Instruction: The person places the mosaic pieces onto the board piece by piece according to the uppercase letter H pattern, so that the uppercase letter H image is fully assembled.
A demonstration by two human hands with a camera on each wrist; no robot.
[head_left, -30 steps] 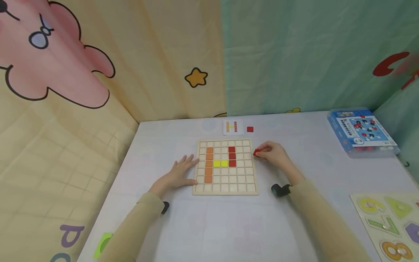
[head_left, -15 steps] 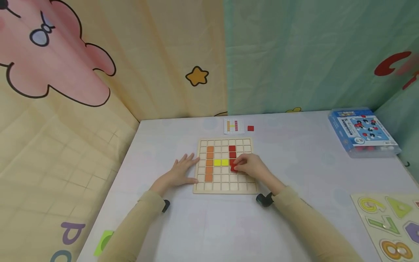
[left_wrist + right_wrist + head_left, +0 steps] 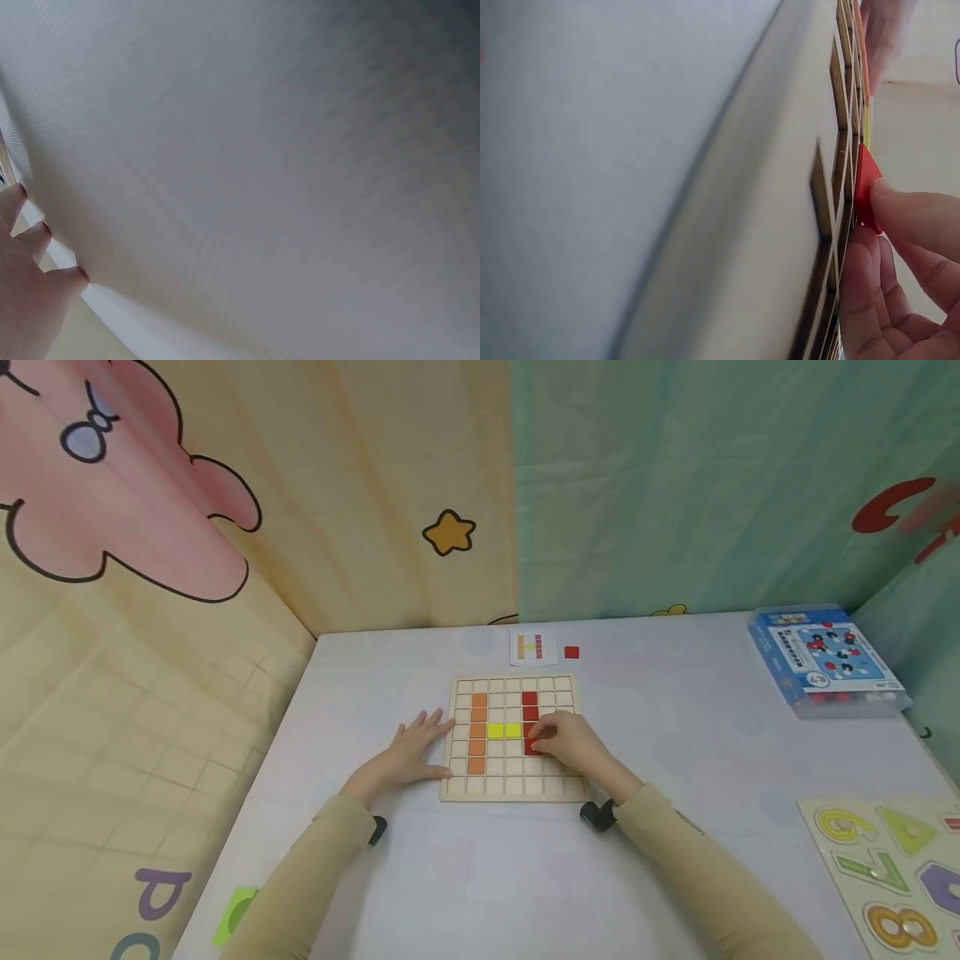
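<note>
A wooden grid board (image 3: 497,785) lies on the table. Its cells carry a column of orange tiles (image 3: 477,732), two yellow tiles (image 3: 496,731) and a column of red tiles (image 3: 530,699). My right hand (image 3: 577,745) is over the board, thumb and finger pinching a red square tile (image 3: 867,184) at the lower end of the red column; it looks slightly tilted in the right wrist view. My left hand (image 3: 407,753) has its fingers spread, thumb and fingertips touching the board's left edge. In the left wrist view, fingers (image 3: 66,279) show at the lower left.
Behind the board lie a small pattern card (image 3: 533,647) and a loose red tile (image 3: 572,652). A blue boxed set (image 3: 828,662) sits at the back right. A number-and-shape board (image 3: 885,872) is at front right, and a green piece (image 3: 234,914) at front left.
My right hand has moved left from beside the board to the red column, bringing the red tile down at its lower end. The left hand stays at the board's edge.
</note>
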